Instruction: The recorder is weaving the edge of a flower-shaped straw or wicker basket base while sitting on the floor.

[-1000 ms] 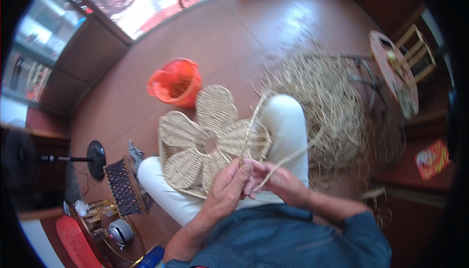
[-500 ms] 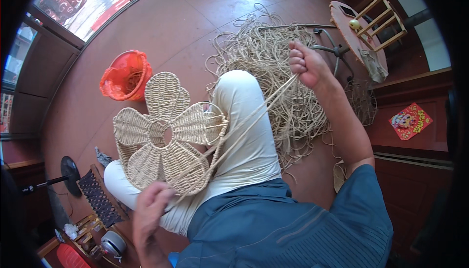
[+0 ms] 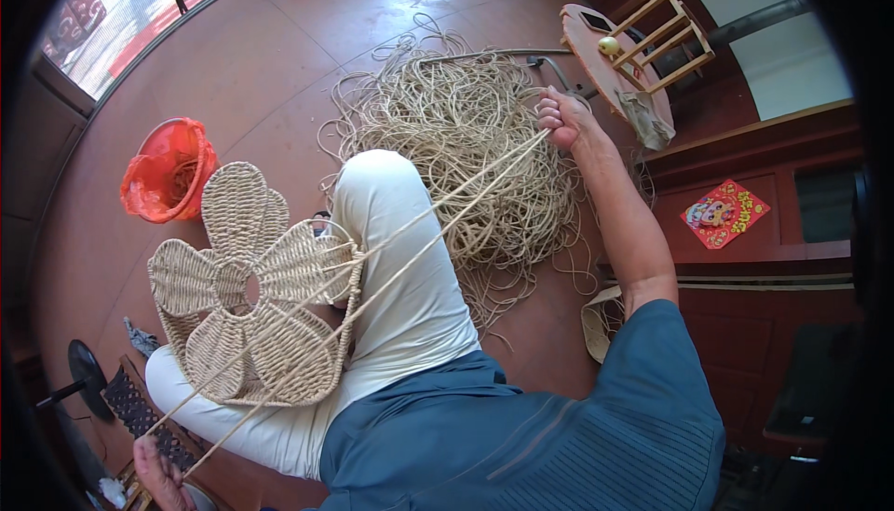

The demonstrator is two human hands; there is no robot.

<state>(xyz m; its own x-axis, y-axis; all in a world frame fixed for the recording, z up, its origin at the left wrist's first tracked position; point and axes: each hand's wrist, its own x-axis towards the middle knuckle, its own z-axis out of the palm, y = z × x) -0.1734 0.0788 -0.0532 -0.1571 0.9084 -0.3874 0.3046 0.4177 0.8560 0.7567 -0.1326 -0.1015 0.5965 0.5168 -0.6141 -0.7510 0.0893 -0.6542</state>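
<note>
A woven straw-coloured flower-shaped piece, with a round hole at its centre and a side wall beneath some petals, rests on my lap. One petal at its right has bare wire loop showing. Two strands of cord stretch taut over it, from lower left to upper right. My right hand is closed in a fist on the strands, out past my raised knee. Down at the lower left, my left hand is closed on their other end, partly cut by the picture's edge.
A large tangled heap of cord covers the floor beyond my knee. A red-lined bucket stands at the left. A round table holds a phone, a fruit and an upturned wooden stool. A black fan stands lower left.
My left hand has moved down and left, away from the woven piece, drawing the strands out long and straight. The whole view has shifted, so things appear farther left.
</note>
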